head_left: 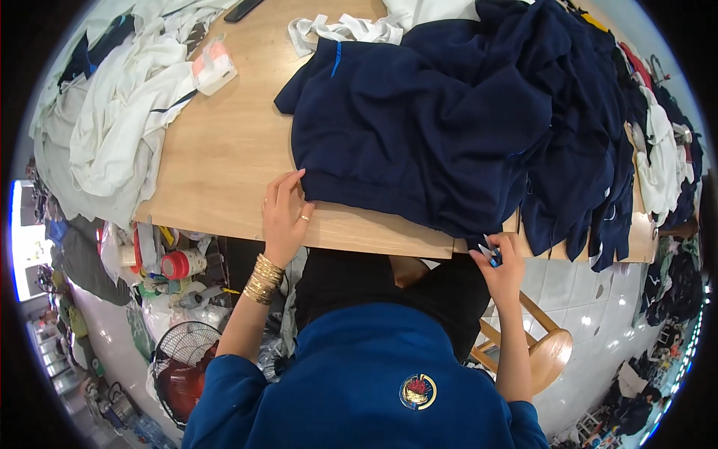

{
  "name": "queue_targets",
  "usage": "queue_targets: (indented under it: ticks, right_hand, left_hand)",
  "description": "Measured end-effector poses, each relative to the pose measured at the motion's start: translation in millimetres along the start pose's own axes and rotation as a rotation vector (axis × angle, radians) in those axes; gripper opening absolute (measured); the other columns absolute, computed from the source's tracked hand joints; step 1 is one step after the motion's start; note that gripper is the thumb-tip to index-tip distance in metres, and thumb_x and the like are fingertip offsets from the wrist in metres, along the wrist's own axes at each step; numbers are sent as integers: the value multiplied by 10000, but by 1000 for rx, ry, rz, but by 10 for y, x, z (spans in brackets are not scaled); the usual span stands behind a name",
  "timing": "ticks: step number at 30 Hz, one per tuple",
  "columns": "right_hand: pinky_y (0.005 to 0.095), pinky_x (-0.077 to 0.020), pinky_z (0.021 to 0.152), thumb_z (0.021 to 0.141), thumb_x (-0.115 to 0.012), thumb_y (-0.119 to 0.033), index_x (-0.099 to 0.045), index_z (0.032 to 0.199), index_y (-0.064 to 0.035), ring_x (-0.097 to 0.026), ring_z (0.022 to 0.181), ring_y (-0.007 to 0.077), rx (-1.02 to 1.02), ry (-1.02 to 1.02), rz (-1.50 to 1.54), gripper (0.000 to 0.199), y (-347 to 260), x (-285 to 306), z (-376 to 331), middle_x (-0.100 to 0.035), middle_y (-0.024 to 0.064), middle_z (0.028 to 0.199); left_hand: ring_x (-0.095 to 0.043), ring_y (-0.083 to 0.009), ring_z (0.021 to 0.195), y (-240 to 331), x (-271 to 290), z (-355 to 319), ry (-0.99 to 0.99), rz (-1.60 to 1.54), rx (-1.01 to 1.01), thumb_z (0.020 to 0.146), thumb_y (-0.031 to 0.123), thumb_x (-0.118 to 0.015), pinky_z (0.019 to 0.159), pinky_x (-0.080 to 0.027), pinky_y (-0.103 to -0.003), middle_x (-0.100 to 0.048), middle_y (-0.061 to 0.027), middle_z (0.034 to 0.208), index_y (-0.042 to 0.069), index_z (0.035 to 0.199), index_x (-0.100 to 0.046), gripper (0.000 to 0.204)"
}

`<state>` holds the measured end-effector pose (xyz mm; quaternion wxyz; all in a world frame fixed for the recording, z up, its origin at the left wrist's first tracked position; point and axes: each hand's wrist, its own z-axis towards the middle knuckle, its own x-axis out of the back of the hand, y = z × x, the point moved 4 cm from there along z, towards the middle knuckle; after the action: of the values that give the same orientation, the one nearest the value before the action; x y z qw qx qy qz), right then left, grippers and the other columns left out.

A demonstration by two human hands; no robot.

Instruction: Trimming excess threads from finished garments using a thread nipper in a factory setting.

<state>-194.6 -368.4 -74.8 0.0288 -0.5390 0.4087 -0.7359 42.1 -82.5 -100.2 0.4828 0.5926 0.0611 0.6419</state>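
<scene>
A navy blue garment (419,127) with a ribbed band along its near edge lies spread on the wooden table (217,150). At the left end of that band, my left hand (286,213) pinches the fabric's corner between thumb and fingers. My right hand (504,268) is closed around small blue thread snips (493,257) at the table's front edge. The light blades point up beside the near right corner of the garment. My right fingers partly hide the snips, so I cannot tell whether the blades touch cloth.
White garments (112,127) are heaped at the left, beside a small pink-and-white packet (214,67). White strips (344,30) and a dark phone (243,9) lie at the back. More navy garments (583,150) pile up right. Below are a fan (183,367) and a wooden stool (550,359).
</scene>
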Motion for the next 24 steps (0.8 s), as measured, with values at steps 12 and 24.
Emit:
queue_targets:
  ticks: [12,24]
  right_hand:
    - [340,-462,628,599,-668,50,-542,836,-29,-575,737,293,43,88,-28,280,-36,-100,-67,-534,101,824]
    - [244,-373,544,715,-732,-36,-488,758,-29,-416,565,118,-99,212,74,248,-150,-115,-74,-464,37,639]
  left_hand:
    - [-481,-269,1107,-43,-39,-10,22,71,19,690,88,-654,909,-353,-379,-508,-106,1184,116,1247,-472,586]
    - [-470,-263,1123,-27,-41,-1,7,75,18,689,56,-576,929,-329,-392,-504,-99,1200,117,1244,-476,567]
